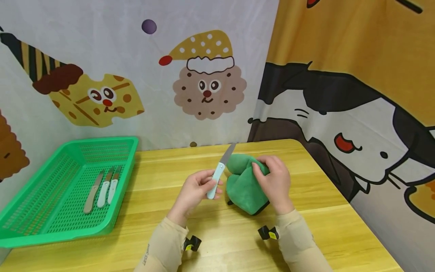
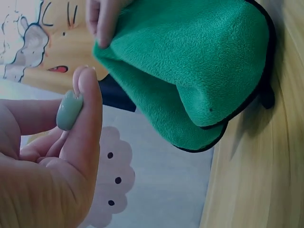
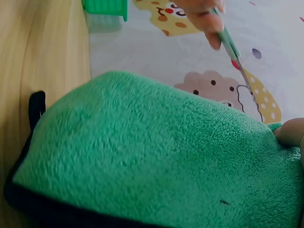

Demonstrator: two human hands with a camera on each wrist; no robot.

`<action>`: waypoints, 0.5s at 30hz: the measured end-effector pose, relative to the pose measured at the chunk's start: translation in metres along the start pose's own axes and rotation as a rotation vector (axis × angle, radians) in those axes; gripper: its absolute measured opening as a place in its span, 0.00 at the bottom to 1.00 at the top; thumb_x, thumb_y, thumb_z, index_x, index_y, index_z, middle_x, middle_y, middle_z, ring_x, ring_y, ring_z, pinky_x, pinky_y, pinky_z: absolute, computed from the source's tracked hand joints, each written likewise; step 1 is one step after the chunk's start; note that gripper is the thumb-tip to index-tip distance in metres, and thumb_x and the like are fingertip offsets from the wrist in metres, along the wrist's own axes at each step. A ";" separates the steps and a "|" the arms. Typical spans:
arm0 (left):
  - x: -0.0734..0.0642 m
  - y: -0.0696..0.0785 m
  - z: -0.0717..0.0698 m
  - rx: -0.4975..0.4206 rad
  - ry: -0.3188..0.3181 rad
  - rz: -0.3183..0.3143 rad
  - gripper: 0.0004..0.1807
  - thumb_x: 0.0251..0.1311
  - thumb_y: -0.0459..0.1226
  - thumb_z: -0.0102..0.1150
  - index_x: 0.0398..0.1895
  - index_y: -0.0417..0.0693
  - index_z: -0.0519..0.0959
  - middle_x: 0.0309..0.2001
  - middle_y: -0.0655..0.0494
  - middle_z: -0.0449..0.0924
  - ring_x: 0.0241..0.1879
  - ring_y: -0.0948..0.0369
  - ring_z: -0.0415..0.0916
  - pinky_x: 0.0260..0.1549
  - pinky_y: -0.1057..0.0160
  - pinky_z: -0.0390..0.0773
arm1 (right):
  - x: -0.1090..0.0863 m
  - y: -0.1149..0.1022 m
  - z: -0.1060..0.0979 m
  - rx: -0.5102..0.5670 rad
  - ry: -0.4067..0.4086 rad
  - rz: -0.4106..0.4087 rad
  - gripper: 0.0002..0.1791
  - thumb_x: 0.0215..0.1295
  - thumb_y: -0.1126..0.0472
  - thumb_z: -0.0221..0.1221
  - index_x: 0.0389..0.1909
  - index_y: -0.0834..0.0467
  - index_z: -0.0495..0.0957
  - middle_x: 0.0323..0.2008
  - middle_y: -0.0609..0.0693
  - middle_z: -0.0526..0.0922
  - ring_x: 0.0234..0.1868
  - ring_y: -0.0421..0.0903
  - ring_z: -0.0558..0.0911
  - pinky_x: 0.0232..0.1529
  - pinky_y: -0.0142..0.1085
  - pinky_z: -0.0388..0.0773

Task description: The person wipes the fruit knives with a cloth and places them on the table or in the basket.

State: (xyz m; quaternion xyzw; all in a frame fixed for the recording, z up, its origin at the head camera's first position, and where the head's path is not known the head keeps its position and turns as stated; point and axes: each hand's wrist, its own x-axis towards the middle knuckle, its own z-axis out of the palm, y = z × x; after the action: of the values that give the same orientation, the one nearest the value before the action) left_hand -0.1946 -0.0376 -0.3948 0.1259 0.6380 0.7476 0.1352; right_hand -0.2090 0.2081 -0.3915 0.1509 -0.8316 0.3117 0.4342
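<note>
My left hand (image 1: pixel 198 188) grips a small knife (image 1: pixel 217 177) by its pale mint handle, the grey blade slanting up and to the right. In the left wrist view only the rounded handle end (image 2: pixel 70 110) shows between thumb and fingers. From the top, my right hand (image 1: pixel 274 179) pinches a green plush cloth (image 1: pixel 246 189) with black edging, which hangs folded to its left. A black loop (image 3: pixel 37 108) sticks out from the cloth's edge. The blade tip stands just above and left of the cloth in the head view.
On the left of the wooden table (image 1: pixel 156 226) stands a green plastic basket (image 1: pixel 117 211). Inside it lie three knives: one with a beige handle (image 1: pixel 90 200) and two with whitish handles. A curtain printed with cartoon figures (image 1: pixel 209 90) hangs behind the table.
</note>
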 end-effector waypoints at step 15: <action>-0.008 -0.005 0.020 0.578 0.125 0.307 0.18 0.65 0.24 0.59 0.58 0.38 0.79 0.37 0.43 0.85 0.29 0.57 0.84 0.27 0.68 0.82 | -0.013 -0.025 0.020 0.047 -0.101 -0.188 0.08 0.54 0.66 0.72 0.35 0.59 0.84 0.32 0.51 0.83 0.34 0.50 0.82 0.36 0.44 0.79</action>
State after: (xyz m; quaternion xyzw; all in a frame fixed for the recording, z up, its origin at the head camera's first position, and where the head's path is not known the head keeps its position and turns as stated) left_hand -0.1802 -0.0212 -0.3963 0.2075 0.8042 0.5537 -0.0599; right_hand -0.2011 0.1763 -0.4011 0.2538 -0.8270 0.2812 0.4153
